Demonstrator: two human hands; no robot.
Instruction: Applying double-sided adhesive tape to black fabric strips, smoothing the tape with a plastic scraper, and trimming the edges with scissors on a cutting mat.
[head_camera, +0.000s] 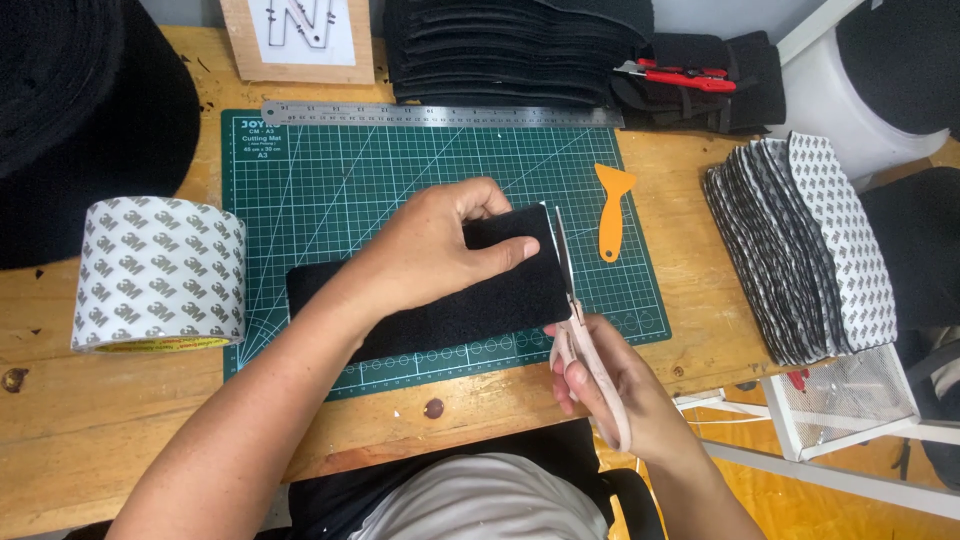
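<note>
A black rectangular felt piece (450, 310) lies on a green cutting mat (330, 180). My left hand (435, 245) presses down on the piece's upper right part, fingers spread over its top edge. My right hand (600, 375) grips pink-handled scissors (572, 300). Their blades point away from me and run along the felt's right edge, where a thin white backing strip shows.
A wide roll of printed white tape (158, 275) stands at the left. An orange scraper (612, 205) lies at the mat's right edge and a steel ruler (440, 115) along its top. Stacked backed pieces (800, 245) fan out on the right. Black felt stacks (510, 50) and red cutters (680, 75) sit behind.
</note>
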